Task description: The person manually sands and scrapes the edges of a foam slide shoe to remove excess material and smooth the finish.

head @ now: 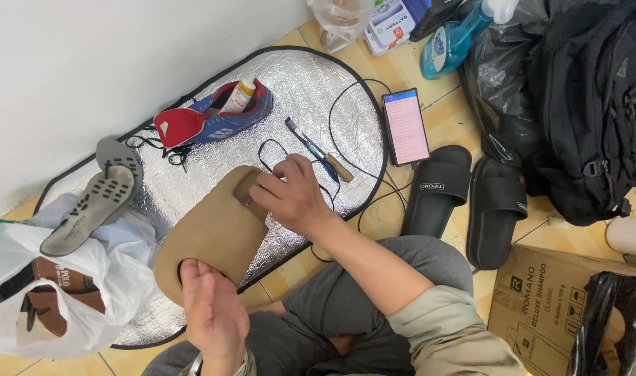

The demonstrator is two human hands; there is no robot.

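The left hand [213, 313] clasps the near end of a tan insole [206, 237], palm turned up, fingers curled round its edge. The right hand [290, 195] closes on the far end of the same insole, fingertips pinching its upper rim. Both grips are clenched on it, and the insole hangs tilted between them, above a silver foil mat [332, 83] spread on the floor.

Just beyond the right grip lies a small brush [318, 150] with a wooden handle, and a thin black cord [353, 125] loops about it on the mat. Farther beyond the right grip, a blue and red shoe [210, 118] lies on its side near the wall, with a small bottle [240, 95] stuck in its opening. To the right of that grip, a phone [406, 127] with a lit screen lies at the mat's edge, and a pair of black slides [464, 198] sits on the tiled floor beside it.

To the left of the left grip, two grey insoles [95, 202] rest on a white plastic bag [88, 292]. Well to the right of both grips are a cardboard box [548, 306], a black backpack [590, 104] and a blue spray bottle [450, 38]. The person's legs, in grey trousers, are folded below the hands.
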